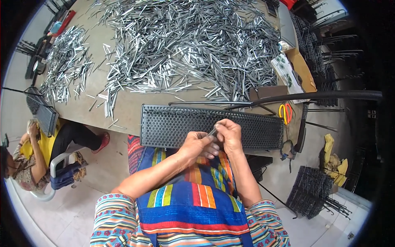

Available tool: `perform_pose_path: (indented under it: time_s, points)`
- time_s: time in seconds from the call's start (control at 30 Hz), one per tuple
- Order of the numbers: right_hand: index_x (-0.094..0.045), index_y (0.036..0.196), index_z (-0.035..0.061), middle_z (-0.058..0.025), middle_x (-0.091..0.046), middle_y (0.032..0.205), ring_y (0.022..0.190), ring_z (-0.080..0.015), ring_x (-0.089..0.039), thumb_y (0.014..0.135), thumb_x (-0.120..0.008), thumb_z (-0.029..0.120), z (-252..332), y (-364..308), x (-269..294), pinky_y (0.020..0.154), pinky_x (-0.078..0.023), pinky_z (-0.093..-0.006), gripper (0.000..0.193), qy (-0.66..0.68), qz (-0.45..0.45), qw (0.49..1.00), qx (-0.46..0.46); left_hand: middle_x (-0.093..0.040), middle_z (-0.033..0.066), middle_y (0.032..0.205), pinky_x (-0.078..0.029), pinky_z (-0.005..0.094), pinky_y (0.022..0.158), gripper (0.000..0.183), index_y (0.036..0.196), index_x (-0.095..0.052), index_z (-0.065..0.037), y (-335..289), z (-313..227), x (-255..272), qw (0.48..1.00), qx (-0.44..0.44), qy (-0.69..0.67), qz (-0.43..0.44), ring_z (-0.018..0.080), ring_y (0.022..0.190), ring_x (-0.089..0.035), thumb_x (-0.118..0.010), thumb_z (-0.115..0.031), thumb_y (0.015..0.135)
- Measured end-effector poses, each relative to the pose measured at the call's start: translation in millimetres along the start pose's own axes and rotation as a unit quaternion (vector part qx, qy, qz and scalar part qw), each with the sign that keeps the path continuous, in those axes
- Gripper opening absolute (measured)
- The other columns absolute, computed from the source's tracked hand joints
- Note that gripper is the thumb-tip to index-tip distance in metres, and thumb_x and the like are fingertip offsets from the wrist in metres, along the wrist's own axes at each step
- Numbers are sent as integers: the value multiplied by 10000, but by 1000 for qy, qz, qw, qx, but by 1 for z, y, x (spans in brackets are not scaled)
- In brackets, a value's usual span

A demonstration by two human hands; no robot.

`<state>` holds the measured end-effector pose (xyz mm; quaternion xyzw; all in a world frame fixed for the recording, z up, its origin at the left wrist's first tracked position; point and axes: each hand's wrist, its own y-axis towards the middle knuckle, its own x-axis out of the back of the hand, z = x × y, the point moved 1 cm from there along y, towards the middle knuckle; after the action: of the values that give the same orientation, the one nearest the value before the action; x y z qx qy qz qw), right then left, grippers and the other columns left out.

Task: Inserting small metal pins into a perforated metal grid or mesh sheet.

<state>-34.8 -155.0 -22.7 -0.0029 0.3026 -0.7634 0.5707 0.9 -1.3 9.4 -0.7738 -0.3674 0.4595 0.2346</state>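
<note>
Close together over the near side of a black perforated panel (164,129) are both of my hands. My left hand (196,145) is closed, with a small thin grey strip (212,132) between thumb and fingers. The fingers of my right hand (229,135) pinch at the strip's upper end. Its far end is partly hidden by my fingertips. The panel has rows of round holes in a raised frame and lies along the table's near edge, above my lap. A long black rod (312,95) with a bent end runs along its far side.
Large heaps of thin grey strips (185,49) cover the table (131,103). Orange-and-yellow scissors (285,113) lie right of the panel, near an open cardboard box (302,70). Stacked black racks (308,191) stand at right. A seated co-worker (35,152) holds a similar panel at left.
</note>
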Motion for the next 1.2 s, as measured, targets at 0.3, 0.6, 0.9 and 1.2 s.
perform_pose_path:
  time_s: [0.3,0.6,0.9,1.2]
  points:
    - [-666,819,-9,4,-588,641,454,-55,-459,815,-654,12,5,-1,6,426,-340,-192,25,48,-17,999,-10,-673,116,803,-540,265,504,206,961,-592,14,3,10,-4,1000,-10,10,28,160,616,-659,-488,-163,970]
    - [-677,881,-23,-4,-595,752,544,-25,-454,817,-654,-25,10,16,10,480,-345,-178,67,-171,-188,922,292,-661,129,705,-518,305,546,231,1046,-573,51,27,18,30,765,-397,486,-146,159,623,-662,-594,-51,841]
    - [-662,846,-37,-20,-604,759,596,-63,-519,798,-659,-25,24,22,4,518,-407,-210,49,-364,-173,805,435,-650,78,682,-486,269,444,168,1036,-578,23,35,7,38,865,-306,391,-69,130,503,-625,-552,-32,880]
    - [-665,836,-34,-5,-588,731,516,-34,-451,798,-662,-26,10,22,11,448,-339,-197,39,-334,-205,834,388,-648,75,681,-484,268,437,171,1045,-575,19,34,9,38,879,-287,376,-64,128,507,-626,-548,-25,882]
